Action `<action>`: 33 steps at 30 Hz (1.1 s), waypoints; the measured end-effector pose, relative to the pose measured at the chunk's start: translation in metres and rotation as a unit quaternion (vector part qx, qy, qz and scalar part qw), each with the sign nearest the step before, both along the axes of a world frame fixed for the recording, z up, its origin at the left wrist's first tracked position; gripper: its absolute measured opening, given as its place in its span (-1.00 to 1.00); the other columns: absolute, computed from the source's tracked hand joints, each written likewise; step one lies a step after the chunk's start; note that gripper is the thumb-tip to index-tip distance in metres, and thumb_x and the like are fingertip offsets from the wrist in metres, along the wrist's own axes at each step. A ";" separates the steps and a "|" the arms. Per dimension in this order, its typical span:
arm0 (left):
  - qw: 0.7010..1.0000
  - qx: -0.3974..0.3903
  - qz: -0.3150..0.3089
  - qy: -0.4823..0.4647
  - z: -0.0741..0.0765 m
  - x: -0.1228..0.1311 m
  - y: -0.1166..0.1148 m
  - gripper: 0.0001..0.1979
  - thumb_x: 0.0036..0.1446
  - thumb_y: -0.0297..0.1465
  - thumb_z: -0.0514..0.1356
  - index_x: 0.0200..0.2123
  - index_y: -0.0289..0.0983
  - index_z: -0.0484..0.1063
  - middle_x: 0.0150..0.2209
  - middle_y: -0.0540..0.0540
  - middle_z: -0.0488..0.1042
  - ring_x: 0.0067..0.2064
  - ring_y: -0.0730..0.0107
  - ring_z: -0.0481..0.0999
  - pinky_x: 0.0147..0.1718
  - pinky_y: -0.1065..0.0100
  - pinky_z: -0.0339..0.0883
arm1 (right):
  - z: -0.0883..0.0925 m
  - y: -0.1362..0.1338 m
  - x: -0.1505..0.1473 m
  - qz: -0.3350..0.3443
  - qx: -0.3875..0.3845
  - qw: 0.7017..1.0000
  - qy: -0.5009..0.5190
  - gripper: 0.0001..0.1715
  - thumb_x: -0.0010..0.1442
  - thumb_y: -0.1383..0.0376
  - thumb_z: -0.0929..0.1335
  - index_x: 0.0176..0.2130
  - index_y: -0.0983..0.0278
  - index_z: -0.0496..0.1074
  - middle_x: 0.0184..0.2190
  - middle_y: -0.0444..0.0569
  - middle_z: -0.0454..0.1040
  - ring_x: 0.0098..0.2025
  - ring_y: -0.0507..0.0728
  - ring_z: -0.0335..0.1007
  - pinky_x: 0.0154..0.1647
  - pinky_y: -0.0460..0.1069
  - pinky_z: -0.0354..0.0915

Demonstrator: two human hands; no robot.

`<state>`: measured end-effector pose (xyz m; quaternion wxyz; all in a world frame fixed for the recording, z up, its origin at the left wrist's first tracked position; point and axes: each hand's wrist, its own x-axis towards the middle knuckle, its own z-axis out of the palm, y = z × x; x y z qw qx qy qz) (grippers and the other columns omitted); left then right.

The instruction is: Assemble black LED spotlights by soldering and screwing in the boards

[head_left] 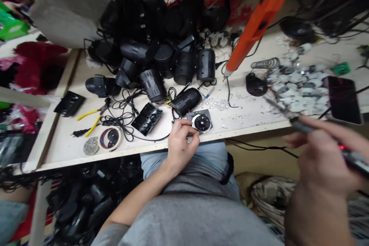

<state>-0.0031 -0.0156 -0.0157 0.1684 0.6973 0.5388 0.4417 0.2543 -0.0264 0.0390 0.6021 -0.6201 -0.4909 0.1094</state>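
My left hand (181, 142) rests at the front edge of the workbench (250, 119), fingers curled and pinching a small part beside a square grey plate with a round black and white disc (201, 122). My right hand (323, 161), blurred and close to the camera at the right, grips a soldering iron (291, 117) whose thin metal tip points left over the bench. A black cylindrical lamp housing (186, 100) with wires lies just behind the plate.
Several black lamp housings (161, 57) pile up at the back. An orange tool (258, 23) hangs over the bench. Yellow-handled pliers (92, 119), a tape roll (110, 138), small white parts (296, 84) and a phone (343, 100) lie around.
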 end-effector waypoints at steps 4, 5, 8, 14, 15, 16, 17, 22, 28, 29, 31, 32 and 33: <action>1.000 -0.005 -0.006 0.002 0.002 -0.001 -0.001 -0.91 0.16 -0.53 0.24 -0.39 -0.26 0.47 -0.21 -0.09 0.46 -0.15 0.33 0.53 -0.19 0.30 0.46 | 0.024 0.062 0.015 -0.020 0.050 0.998 0.032 -0.85 0.11 0.35 0.46 -0.28 0.19 0.66 -0.56 -0.12 0.51 -0.65 0.03 0.38 -0.65 -0.01 0.27; 1.000 -0.006 -0.007 0.001 0.003 -0.001 -0.001 -0.91 0.17 -0.52 0.24 -0.39 -0.26 0.46 -0.20 -0.09 0.45 -0.16 0.33 0.53 -0.20 0.30 0.46 | 0.028 0.076 0.018 -0.009 0.023 0.999 0.022 -0.87 0.14 0.34 0.46 -0.28 0.19 0.66 -0.60 -0.14 0.49 -0.65 0.01 0.36 -0.65 -0.03 0.28; 1.000 -0.009 0.002 -0.003 0.004 -0.001 -0.001 -0.95 0.16 -0.45 0.27 -0.32 -0.25 0.43 -0.18 -0.10 0.46 -0.14 0.28 0.53 -0.19 0.27 0.47 | 0.031 0.110 0.024 0.009 -0.049 0.998 0.031 -0.85 0.12 0.28 0.49 -0.34 0.34 0.64 -0.70 -0.17 0.43 -0.72 -0.03 0.32 -0.69 -0.11 0.25; 0.999 -0.005 -0.023 0.034 0.009 -0.006 0.005 -0.38 0.07 -0.32 0.38 0.17 -0.26 0.28 0.07 -0.26 0.45 0.10 0.04 0.45 0.03 0.07 0.42 | 0.016 0.149 0.034 0.040 -0.087 0.993 0.063 -0.77 0.05 0.23 0.54 -0.41 0.39 0.61 -0.74 -0.10 0.43 -0.77 -0.01 0.30 -0.74 -0.15 0.21; 0.998 -0.004 -0.037 0.048 0.010 -0.007 0.008 -0.33 0.07 -0.32 0.38 0.22 -0.25 0.24 0.12 -0.28 0.44 0.14 0.01 0.43 0.08 0.04 0.38 | 0.010 0.151 0.035 0.052 -0.084 0.993 0.071 -0.77 0.06 0.23 0.54 -0.36 0.38 0.60 -0.73 -0.09 0.44 -0.76 0.00 0.32 -0.73 -0.14 0.22; 0.997 -0.004 -0.051 0.060 0.011 -0.008 0.010 -0.30 0.07 -0.33 0.38 0.25 -0.25 0.22 0.15 -0.28 0.43 0.16 -0.01 0.42 0.12 0.01 0.34 | 0.002 0.151 0.035 0.067 -0.078 0.992 0.078 -0.75 0.07 0.23 0.55 -0.30 0.37 0.59 -0.71 -0.08 0.45 -0.75 0.02 0.34 -0.72 -0.12 0.24; 0.996 -0.007 -0.064 0.069 0.012 -0.010 0.013 -0.27 0.06 -0.33 0.39 0.27 -0.24 0.21 0.17 -0.28 0.43 0.17 -0.02 0.41 0.15 -0.01 0.32 | -0.006 0.148 0.034 0.087 -0.070 0.990 0.085 -0.72 0.08 0.23 0.55 -0.23 0.35 0.57 -0.69 -0.08 0.47 -0.73 0.04 0.37 -0.71 -0.11 0.27; 0.987 -0.052 -0.120 0.097 0.014 -0.014 0.028 -0.07 -0.05 -0.36 0.47 0.35 -0.16 0.15 0.23 -0.23 0.43 0.25 -0.10 0.33 0.18 -0.09 0.24 | -0.048 0.095 -0.004 0.236 -0.064 0.967 0.075 -0.73 0.19 0.12 0.48 -0.22 0.27 0.51 -0.56 -0.08 0.55 -0.64 0.09 0.47 -0.65 -0.05 0.40; 0.986 -0.070 -0.135 0.071 0.010 -0.014 0.034 -0.16 -0.02 -0.39 0.46 0.31 -0.13 0.22 0.05 -0.13 0.57 0.08 0.04 0.47 0.07 0.02 0.30 | -0.034 0.113 -0.043 0.119 0.061 0.991 -0.009 -0.15 0.11 0.19 0.55 0.28 0.20 0.24 0.13 0.18 0.46 0.09 0.21 0.54 0.10 0.17 0.48; 0.988 -0.073 -0.120 0.063 0.008 -0.013 0.032 -0.19 -0.02 -0.37 0.47 0.29 -0.14 0.25 0.03 -0.12 0.57 0.05 0.05 0.48 0.04 0.04 0.32 | -0.027 0.134 -0.042 0.096 0.083 0.991 -0.032 -0.06 0.06 0.17 0.57 0.30 0.20 0.20 0.19 0.25 0.40 0.13 0.23 0.50 0.14 0.18 0.44; 0.992 -0.081 -0.082 0.045 0.004 -0.010 0.029 -0.25 -0.03 -0.32 0.48 0.23 -0.16 0.32 -0.01 -0.13 0.58 0.02 0.05 0.49 0.02 0.05 0.34 | -0.017 0.175 -0.037 0.131 0.063 0.988 -0.059 -0.17 0.08 0.13 0.55 0.22 0.25 0.26 0.02 0.19 0.51 0.00 0.21 0.54 0.02 0.11 0.47; 0.994 -0.083 -0.065 0.034 0.003 -0.009 0.027 -0.28 -0.04 -0.30 0.49 0.20 -0.17 0.35 -0.02 -0.13 0.57 0.01 0.05 0.49 0.02 0.05 0.35 | -0.013 0.191 -0.036 0.154 0.037 0.985 -0.067 -0.30 0.13 0.09 0.52 0.14 0.30 0.31 -0.12 0.12 0.54 -0.12 0.16 0.56 -0.06 0.07 0.47; 0.995 -0.083 -0.053 0.023 0.001 -0.007 0.025 -0.30 -0.04 -0.29 0.49 0.17 -0.19 0.37 -0.03 -0.14 0.57 0.00 0.05 0.50 0.01 0.06 0.36 | -0.010 0.201 -0.036 0.162 0.031 0.982 -0.096 -0.40 0.16 0.06 0.49 0.06 0.33 0.35 -0.20 0.09 0.54 -0.18 0.14 0.55 -0.11 0.04 0.46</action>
